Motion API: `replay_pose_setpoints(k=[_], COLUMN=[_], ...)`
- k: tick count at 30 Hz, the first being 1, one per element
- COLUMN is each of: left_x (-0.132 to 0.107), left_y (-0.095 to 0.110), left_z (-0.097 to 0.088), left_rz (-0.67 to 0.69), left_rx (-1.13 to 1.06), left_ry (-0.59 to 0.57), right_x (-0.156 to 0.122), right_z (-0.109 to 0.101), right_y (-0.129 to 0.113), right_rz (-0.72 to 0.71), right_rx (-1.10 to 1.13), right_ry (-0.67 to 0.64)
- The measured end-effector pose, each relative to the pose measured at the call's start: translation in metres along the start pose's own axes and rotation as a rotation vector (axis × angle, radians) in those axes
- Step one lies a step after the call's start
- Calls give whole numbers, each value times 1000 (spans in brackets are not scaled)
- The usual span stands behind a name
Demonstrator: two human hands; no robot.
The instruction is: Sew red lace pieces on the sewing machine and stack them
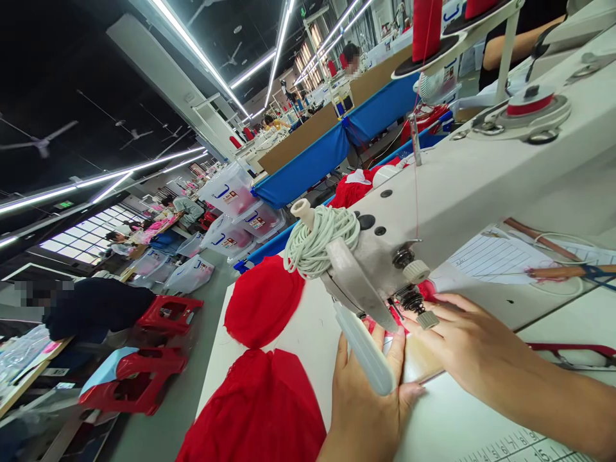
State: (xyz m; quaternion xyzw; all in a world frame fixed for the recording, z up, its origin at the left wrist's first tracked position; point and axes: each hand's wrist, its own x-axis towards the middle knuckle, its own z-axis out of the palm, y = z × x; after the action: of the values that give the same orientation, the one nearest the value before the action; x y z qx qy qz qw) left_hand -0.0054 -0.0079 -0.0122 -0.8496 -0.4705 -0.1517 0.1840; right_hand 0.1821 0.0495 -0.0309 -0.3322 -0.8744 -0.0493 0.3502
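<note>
A white sewing machine [486, 179] reaches in from the right, its needle area mostly hidden behind the machine head and tension knobs. A little red fabric [427, 290] shows beneath the head. My left hand [360, 398] lies on the machine bed behind the grey lever [368, 353], fingers stretched towards the needle area, fingertips at the red fabric. From the right, my right hand [462, 337] rests flat with fingers extended on the fabric, partly covered by the knobs. Left of the machine, a rounded red piece [264, 301] and a larger gathered red piece [260, 410] lie on the table.
A bundle of pale green cord [320, 240] hangs on the machine head. Scissors [572, 272] and a written sheet [491, 256] lie at right. Red thread cones [426, 29] stand above. Red stools [144, 378], clear bins [231, 189] and several seated people are further left.
</note>
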Motion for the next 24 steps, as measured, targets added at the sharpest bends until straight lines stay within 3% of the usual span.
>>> replay_pose_setpoints(k=[14,20,24], left_x=[-1,-3,-5], left_y=[1,1,1], left_z=[-2,-1,1], left_rz=[-7,5,9], left_rx=[-5,44,79], left_ry=[-47,-57,-67], right_x=[-2,5,18], right_z=[2,-10,-16], right_y=[1,4,15], right_rz=[26,118,285], right_rx=[75,256,335], right_ry=[-14,-114,-108])
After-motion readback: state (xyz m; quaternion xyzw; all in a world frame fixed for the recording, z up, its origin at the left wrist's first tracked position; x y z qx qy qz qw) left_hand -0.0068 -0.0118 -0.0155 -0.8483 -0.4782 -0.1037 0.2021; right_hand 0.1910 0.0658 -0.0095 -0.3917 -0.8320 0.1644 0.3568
